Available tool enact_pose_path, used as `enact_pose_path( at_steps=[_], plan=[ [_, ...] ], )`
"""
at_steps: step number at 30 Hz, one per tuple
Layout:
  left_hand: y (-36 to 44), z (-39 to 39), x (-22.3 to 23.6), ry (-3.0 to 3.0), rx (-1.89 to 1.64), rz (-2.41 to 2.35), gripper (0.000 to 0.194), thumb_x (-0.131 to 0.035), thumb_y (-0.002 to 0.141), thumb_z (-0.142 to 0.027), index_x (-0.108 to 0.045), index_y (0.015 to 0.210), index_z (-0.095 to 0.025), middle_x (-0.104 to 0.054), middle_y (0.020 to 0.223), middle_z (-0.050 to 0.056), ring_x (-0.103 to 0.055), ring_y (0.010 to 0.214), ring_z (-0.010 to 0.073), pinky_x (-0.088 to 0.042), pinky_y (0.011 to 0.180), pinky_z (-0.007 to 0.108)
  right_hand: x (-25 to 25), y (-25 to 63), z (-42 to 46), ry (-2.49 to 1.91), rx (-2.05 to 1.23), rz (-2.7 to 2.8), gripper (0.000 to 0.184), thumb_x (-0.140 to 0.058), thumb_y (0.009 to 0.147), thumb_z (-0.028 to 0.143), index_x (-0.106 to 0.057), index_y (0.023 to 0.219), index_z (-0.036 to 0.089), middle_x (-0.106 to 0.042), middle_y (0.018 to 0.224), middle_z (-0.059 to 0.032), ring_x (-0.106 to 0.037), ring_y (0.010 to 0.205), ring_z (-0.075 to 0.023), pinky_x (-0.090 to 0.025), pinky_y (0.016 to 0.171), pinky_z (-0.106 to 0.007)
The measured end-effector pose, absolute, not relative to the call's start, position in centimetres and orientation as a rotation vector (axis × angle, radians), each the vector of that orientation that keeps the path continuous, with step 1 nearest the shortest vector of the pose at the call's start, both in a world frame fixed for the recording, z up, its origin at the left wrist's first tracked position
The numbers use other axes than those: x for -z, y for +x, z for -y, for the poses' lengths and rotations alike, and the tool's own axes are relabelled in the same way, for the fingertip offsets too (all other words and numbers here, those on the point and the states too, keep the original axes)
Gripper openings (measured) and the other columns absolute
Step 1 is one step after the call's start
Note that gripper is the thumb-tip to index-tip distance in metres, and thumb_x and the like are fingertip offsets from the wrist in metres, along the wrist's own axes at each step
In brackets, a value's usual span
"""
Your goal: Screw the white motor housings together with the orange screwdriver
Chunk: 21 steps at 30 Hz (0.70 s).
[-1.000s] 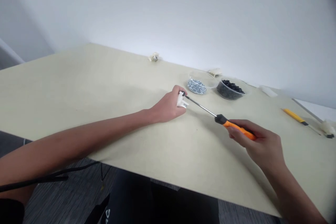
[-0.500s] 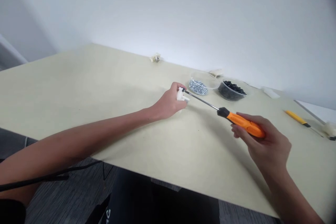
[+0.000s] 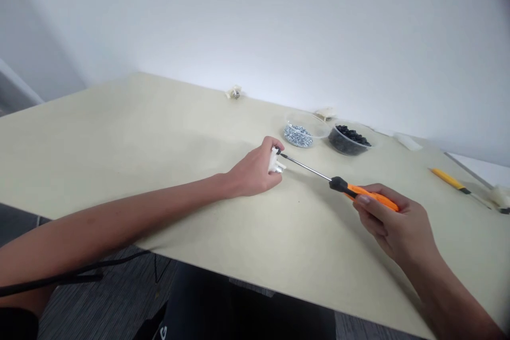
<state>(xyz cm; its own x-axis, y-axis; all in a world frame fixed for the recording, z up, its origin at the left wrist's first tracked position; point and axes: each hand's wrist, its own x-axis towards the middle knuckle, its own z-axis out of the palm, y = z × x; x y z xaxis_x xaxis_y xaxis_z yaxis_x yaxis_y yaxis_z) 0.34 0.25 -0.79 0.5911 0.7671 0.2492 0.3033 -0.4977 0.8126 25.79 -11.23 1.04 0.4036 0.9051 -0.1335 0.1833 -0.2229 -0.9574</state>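
My left hand (image 3: 255, 169) is closed on a small white plastic part (image 3: 273, 160) over the middle of the table, its fingers hiding much of it. A small black piece (image 3: 278, 150) sits at the top of that part. An orange and black screwdriver (image 3: 340, 185) is gripped by its handle in my right hand (image 3: 398, 220). The shaft slants up to the left, and its dark tip meets or nearly meets the black piece; exact contact is too small to tell.
Behind my hands stand a clear tub of small silvery screws (image 3: 298, 136) and a clear tub of black pieces (image 3: 349, 141). A yellow screwdriver (image 3: 450, 179) lies at the right. White parts (image 3: 234, 92) rest along the wall, and a black cable (image 3: 79, 273) hangs below the table's front edge.
My right hand has turned around the screwdriver handle, its thumb now on top. The white part in my left hand has tilted slightly, and the view has shifted a little.
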Motion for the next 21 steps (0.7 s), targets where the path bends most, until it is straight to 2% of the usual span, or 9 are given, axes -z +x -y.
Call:
enact_pose_path(
  at_steps=[3, 4, 6, 9, 13, 15, 17, 21],
  plan=[
    [0.3, -0.6, 0.4, 2.126, -0.853, -0.846, 0.051, -0.054, 0.072, -0.016, -0.036, 0.12, -0.022, -0.054, 0.097, 0.004, -0.049, 0.07, 0.0134, -0.039, 0.062, 0.029, -0.6, 25.8, 10.7, -1.586, -1.148, 0.887, 0.042, -0.076, 0.069, 0.054, -0.054, 0.073, 0.019, -0.041, 0.056, 0.0049, -0.017, 0.04, -0.0005, -0.008, 0.037, -0.019],
    [0.3, -0.7, 0.3, 2.105, -0.884, -0.85, 0.051, -0.054, 0.072, -0.016, -0.036, 0.12, -0.022, -0.054, 0.097, 0.004, -0.049, 0.07, 0.0132, -0.039, 0.061, 0.028, -0.4, 25.7, 10.5, -1.57, -1.166, 0.909, 0.042, -0.074, 0.071, 0.055, -0.054, 0.075, 0.019, -0.043, 0.058, 0.0043, -0.019, 0.04, -0.0009, -0.01, 0.037, -0.018],
    [0.3, -1.0, 0.0, 1.982, -0.929, -0.869, 0.05, -0.054, 0.074, -0.018, -0.035, 0.12, -0.022, -0.053, 0.096, 0.003, -0.049, 0.068, 0.0123, -0.038, 0.058, 0.027, 0.1, 25.5, 10.3, -1.545, -1.096, 1.048, 0.039, -0.073, 0.073, 0.052, -0.057, 0.089, 0.021, -0.049, 0.063, 0.0028, -0.032, 0.044, -0.004, -0.024, 0.04, -0.019],
    [0.2, -1.2, -0.4, 1.757, -0.93, -0.875, 0.048, -0.053, 0.076, -0.021, -0.035, 0.12, -0.023, -0.052, 0.093, 0.002, -0.049, 0.065, 0.0111, -0.037, 0.053, 0.024, 0.6, 25.3, 10.2, -1.599, -0.74, 1.33, 0.046, -0.075, 0.072, 0.046, -0.054, 0.106, 0.026, -0.059, 0.077, 0.0003, -0.05, 0.057, -0.01, -0.041, 0.053, -0.023],
    [0.2, -1.0, -0.5, 1.64, -0.863, -0.839, 0.044, -0.052, 0.078, -0.023, -0.036, 0.118, -0.024, -0.049, 0.086, -0.001, -0.046, 0.061, 0.0101, -0.037, 0.05, 0.023, 1.2, 25.1, 11.1, -1.777, -0.065, 1.469, 0.036, -0.07, 0.075, 0.045, -0.06, 0.102, 0.025, -0.067, 0.092, -0.0039, -0.06, 0.069, -0.0152, -0.044, 0.06, -0.026],
    [0.3, -0.9, -0.3, 1.681, -0.851, -0.852, 0.042, -0.052, 0.077, -0.023, -0.038, 0.117, -0.024, -0.05, 0.087, 0.0, -0.046, 0.062, 0.0101, -0.037, 0.05, 0.023, 1.2, 24.9, 11.8, -1.8, 0.118, 1.512, 0.031, -0.068, 0.077, 0.045, -0.065, 0.1, 0.024, -0.069, 0.088, -0.0036, -0.062, 0.069, -0.016, -0.044, 0.062, -0.027],
    [0.4, -0.9, 0.0, 1.741, -0.862, -0.867, 0.043, -0.053, 0.076, -0.021, -0.038, 0.116, -0.023, -0.051, 0.09, 0.001, -0.047, 0.064, 0.0106, -0.037, 0.05, 0.023, 1.1, 24.7, 12.2, -1.798, 0.144, 1.55, 0.029, -0.068, 0.078, 0.046, -0.067, 0.096, 0.023, -0.067, 0.073, -0.0013, -0.059, 0.059, -0.0144, -0.043, 0.06, -0.028],
    [0.4, -0.6, 0.4, 1.85, -0.878, -0.849, 0.046, -0.053, 0.075, -0.017, -0.036, 0.117, -0.023, -0.051, 0.093, 0.001, -0.049, 0.065, 0.0109, -0.037, 0.052, 0.024, 0.4, 24.6, 12.5, -1.83, -0.162, 1.483, 0.029, -0.069, 0.076, 0.05, -0.068, 0.085, 0.022, -0.05, 0.049, 0.0029, -0.043, 0.043, -0.0113, -0.035, 0.049, -0.028]
  ],
)
